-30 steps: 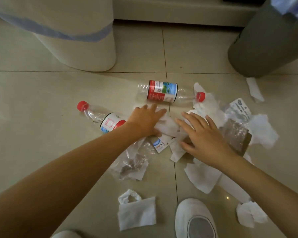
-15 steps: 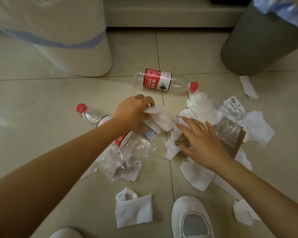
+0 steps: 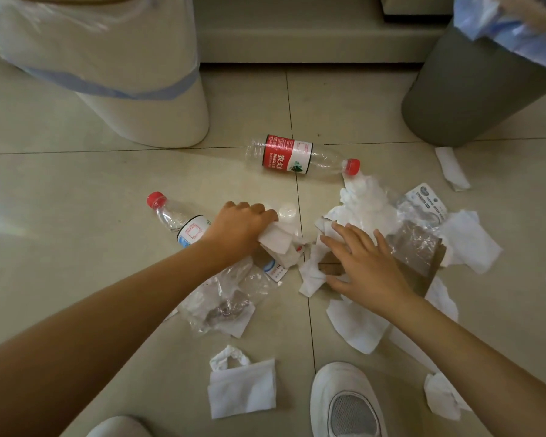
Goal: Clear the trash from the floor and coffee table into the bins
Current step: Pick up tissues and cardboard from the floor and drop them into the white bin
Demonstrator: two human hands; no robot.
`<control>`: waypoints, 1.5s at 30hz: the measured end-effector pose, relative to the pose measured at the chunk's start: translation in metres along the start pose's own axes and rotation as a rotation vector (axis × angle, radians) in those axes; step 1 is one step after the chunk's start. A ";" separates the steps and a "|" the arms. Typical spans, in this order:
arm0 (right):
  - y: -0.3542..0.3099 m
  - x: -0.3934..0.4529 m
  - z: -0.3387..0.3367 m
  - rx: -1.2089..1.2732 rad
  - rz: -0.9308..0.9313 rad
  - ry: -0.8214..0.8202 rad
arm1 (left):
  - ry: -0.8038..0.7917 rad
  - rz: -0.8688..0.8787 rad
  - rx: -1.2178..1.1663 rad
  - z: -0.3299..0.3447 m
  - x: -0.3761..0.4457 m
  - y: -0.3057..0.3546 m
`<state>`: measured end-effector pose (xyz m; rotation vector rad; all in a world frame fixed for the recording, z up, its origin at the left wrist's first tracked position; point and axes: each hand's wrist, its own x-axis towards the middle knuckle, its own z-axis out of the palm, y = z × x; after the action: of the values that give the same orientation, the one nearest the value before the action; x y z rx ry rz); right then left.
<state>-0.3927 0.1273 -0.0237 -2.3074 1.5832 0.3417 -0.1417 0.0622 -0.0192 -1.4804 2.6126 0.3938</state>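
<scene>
1. My left hand (image 3: 240, 230) is gripping a white tissue (image 3: 275, 239) on the floor (image 3: 76, 216).
2. My right hand (image 3: 364, 263) is lying flat, fingers relaxed, on cardboard (image 3: 328, 266).
3. The red-labelled bottle (image 3: 297, 157) is lying crosswise, cap pointing right.

Bare floor (image 3: 76, 216) lies open left; bottles (image 3: 290, 156) and tissues (image 3: 467, 238) crowd right.

Dim, warm, even indoor light. Soft shadow lies under the white cylindrical plastic bin (image 3: 145, 99) beyond the left hand (image 3: 238, 230) and the grey-green plastic bin (image 3: 464, 89) beyond the right hand (image 3: 368, 263). Faint glare on the glossy beige floor tiles (image 3: 76, 216) left of the left hand. Wide-angle bending at frame edges; forearms nearest the camera look soft, centre sharp
</scene>
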 end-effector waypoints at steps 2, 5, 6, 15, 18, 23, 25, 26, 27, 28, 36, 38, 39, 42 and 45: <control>0.002 0.001 0.005 -0.014 0.008 -0.029 | 0.029 0.027 -0.021 -0.002 0.000 0.002; 0.000 0.007 0.008 -0.066 0.002 -0.079 | 0.137 0.164 -0.005 -0.006 -0.004 0.002; -0.001 0.009 0.009 -0.087 -0.003 -0.088 | 0.179 0.208 0.010 -0.007 -0.005 0.002; 0.000 0.031 0.019 -0.074 -0.041 -0.091 | 0.312 0.391 0.030 -0.014 -0.020 -0.001; -0.001 0.034 0.020 -0.099 -0.114 0.012 | 0.316 0.385 0.024 -0.013 -0.024 -0.004; 0.005 0.041 0.023 -0.158 -0.157 0.115 | 0.325 0.377 0.045 -0.011 -0.031 -0.010; 0.006 0.042 0.019 -0.153 -0.190 0.150 | 0.332 0.376 0.055 -0.012 -0.034 -0.012; 0.006 0.042 0.018 -0.149 -0.207 0.168 | 0.336 0.377 0.055 -0.013 -0.035 -0.013; 0.006 0.042 0.015 -0.141 -0.222 0.183 | 0.339 0.377 0.054 -0.013 -0.036 -0.014; 0.005 0.042 0.011 -0.128 -0.231 0.205 | 0.341 0.376 0.056 -0.014 -0.037 -0.016; -0.020 0.041 -0.036 0.034 -0.350 0.509 | 0.388 0.323 0.129 -0.056 -0.050 -0.033; -0.030 0.043 -0.057 0.019 -0.394 0.594 | 0.410 0.292 0.151 -0.069 -0.054 -0.043; -0.034 0.044 -0.067 0.016 -0.412 0.629 | 0.419 0.280 0.163 -0.074 -0.056 -0.048; -0.045 0.051 -0.093 0.011 -0.442 0.695 | 0.439 0.264 0.210 -0.091 -0.064 -0.064; -0.056 0.061 -0.122 -0.022 -0.491 0.757 | 0.475 0.256 0.259 -0.112 -0.073 -0.079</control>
<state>-0.3165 0.0458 0.0734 -2.9114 1.1741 -0.7099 -0.0333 0.0528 0.0917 -1.2805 3.0751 -0.3124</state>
